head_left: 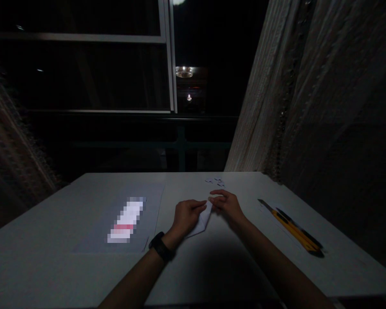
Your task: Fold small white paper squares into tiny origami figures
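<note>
A folded piece of white paper (204, 219) is between my hands, over the middle of the white table. My left hand (189, 216), with a black watch on its wrist, pinches the paper's upper left edge between thumb and fingers. Close beside it, my right hand (227, 205) has its thumb and fingertips closed at the paper's top corner. Part of the paper is hidden behind my left hand. Several small paper scraps (218, 182) with dark marks lie just beyond my right hand.
A yellow and black utility knife (292, 227) lies at the right, blade out, beside a dark pen-like object (304, 234). At left a blurred-out bright rectangle (127, 219) rests on a paper sheet (93, 240). Curtains (260, 86) and a dark window border the white table (35, 257).
</note>
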`<state>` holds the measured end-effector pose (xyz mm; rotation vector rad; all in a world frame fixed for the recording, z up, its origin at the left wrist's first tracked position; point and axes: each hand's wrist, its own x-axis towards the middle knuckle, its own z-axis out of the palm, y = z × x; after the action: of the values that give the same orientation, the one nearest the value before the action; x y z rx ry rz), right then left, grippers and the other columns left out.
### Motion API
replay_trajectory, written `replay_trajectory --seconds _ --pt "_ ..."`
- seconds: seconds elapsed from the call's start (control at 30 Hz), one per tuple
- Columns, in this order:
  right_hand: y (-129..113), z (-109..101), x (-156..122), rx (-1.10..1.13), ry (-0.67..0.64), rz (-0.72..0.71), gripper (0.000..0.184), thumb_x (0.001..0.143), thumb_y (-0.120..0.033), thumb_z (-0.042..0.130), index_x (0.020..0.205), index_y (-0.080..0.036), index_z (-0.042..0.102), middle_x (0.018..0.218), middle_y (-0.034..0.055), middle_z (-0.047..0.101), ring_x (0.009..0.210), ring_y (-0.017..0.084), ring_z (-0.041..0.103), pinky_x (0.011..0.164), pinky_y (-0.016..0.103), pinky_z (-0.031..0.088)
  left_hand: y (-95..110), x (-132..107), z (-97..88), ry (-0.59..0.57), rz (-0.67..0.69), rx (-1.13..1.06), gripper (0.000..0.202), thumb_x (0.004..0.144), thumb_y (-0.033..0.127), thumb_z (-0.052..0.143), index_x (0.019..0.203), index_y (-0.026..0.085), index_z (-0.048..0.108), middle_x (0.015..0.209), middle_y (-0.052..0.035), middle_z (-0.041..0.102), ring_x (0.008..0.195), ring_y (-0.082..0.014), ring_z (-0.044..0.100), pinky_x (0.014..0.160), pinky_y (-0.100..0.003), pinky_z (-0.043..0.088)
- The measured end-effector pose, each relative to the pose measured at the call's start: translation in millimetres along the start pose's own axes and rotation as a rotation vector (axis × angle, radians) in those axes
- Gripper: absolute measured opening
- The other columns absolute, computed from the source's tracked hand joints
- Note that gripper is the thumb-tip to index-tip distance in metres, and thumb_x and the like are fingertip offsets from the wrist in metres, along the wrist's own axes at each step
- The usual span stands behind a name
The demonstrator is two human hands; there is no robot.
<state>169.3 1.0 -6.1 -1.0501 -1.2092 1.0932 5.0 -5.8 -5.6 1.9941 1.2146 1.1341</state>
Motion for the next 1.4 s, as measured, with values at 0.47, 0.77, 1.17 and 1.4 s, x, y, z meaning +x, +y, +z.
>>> replay_trajectory --seconds 0.47,0.77,1.17,1.4 --pt "0 8 -4 0.062 -0.011 0.065 0.032 0.054 -0.042 0.073 0.060 -0.012 0.065 0.048 0.0024 0.059 0.042 0.010 0.049 0.041 0.022 0.038 4 -2 -2.0 0.054 0.014 0.046 0.026 0.078 0.040 0.053 0.092 0.025 0.069 0.088 -0.0038 0.070 0.080 -0.0181 0.063 0.073 -0.028 0.046" --pt "-3 12 -5 0.047 0.124 0.059 0.025 0.055 -0.035 0.073 0.050 -0.013 0.062 0.042 0.0015 0.055 0.037 0.009 0.044 0.038 0.022 0.032 9 -4 -4.6 -0.003 0.126 0.205 0.025 0.082 0.035 0.049 0.095 0.026 0.068 0.084 -0.0031 0.070 0.076 -0.0159 0.062 0.070 -0.026 0.043" --pt "-5 18 -5 -0.090 0.100 0.086 0.034 0.052 -0.040 0.073 0.040 -0.016 0.053 0.036 -0.0028 0.047 0.032 0.006 0.034 0.035 0.022 0.023 2 -2 1.5 0.021 -0.078 0.040 0.025 0.076 0.039 0.056 0.092 0.025 0.069 0.092 -0.0037 0.070 0.085 -0.0184 0.064 0.077 -0.028 0.046" --pt "-7 18 -4 -0.039 0.186 0.089 0.032 0.050 -0.035 0.074 0.037 -0.016 0.051 0.035 -0.0033 0.043 0.035 0.008 0.035 0.037 0.024 0.023 -4 -1 6.8 0.011 -0.110 -0.078 0.029 0.073 0.042 0.059 0.093 0.024 0.069 0.092 -0.0047 0.069 0.087 -0.0192 0.064 0.079 -0.029 0.047"
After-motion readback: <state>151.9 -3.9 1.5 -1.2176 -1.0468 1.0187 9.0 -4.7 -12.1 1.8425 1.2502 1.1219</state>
